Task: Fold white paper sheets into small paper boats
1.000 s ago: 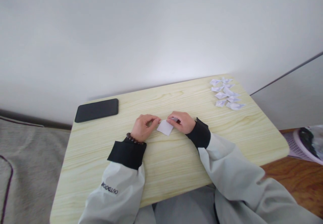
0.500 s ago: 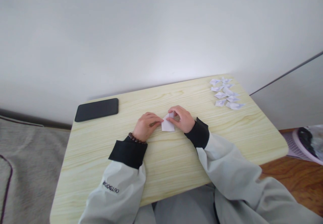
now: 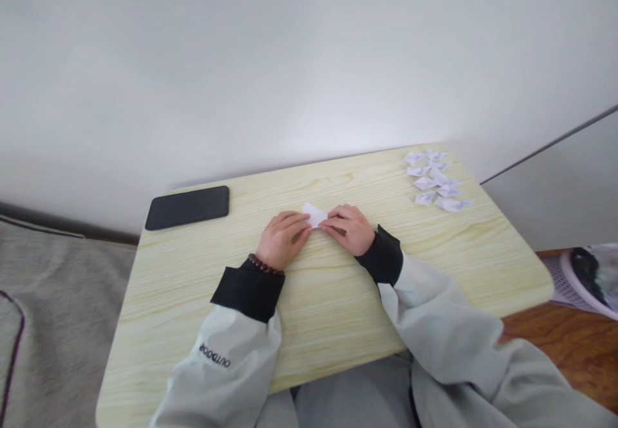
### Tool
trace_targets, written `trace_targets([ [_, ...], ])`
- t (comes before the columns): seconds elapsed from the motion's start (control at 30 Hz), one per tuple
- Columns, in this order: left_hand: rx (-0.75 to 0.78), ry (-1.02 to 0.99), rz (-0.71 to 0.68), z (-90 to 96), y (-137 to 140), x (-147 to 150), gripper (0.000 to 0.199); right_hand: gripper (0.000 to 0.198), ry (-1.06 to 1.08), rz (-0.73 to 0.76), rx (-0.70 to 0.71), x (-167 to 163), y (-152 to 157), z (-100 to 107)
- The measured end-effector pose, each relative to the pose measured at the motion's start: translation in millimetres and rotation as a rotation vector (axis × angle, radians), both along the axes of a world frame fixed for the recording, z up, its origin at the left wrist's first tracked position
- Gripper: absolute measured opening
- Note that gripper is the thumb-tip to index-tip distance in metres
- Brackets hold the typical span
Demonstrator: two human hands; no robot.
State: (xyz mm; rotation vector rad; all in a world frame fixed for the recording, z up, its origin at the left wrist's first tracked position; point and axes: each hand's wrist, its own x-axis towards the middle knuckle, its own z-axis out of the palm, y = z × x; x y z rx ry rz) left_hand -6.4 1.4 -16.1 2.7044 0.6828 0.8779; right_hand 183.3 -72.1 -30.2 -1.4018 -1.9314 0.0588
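A small folded piece of white paper (image 3: 315, 214) is held between my two hands, just over the middle of the wooden table (image 3: 333, 312). My left hand (image 3: 284, 238) pinches its left edge between thumb and fingers; a dark beaded bracelet circles that wrist. On the other side, my right hand (image 3: 351, 228) grips the right corner between thumb and fingertips. Fingers cover parts of the paper's edges. Several small folded white paper pieces (image 3: 437, 183) lie in two rough columns at the table's far right.
A black phone (image 3: 187, 208) lies at the table's far left corner. The white wall (image 3: 309, 61) runs along the back edge. A purple basket (image 3: 562, 280) with bags in it stands on the floor at the right, and grey fabric (image 3: 58, 306) spreads at the left.
The paper has been turned, so its wide end no longer faces me and a point shows at the top. My right hand has come down to its right corner; the left still pinches it.
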Motion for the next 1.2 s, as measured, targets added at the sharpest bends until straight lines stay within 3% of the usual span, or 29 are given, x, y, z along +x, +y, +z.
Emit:
trace_targets([
  [0.33, 0.115, 0.112, -0.011, 1.8, -17.0, -9.1, 0.022, 0.020, 0.032, -0.159, -0.195, -6.9, 4.8, 4.2],
  [1.2, 0.174, 0.237, 0.034, 9.5, -24.1, -5.0, 0.028, 0.017, 0.044, -0.226, -0.241, -10.4, 5.7, 0.8],
])
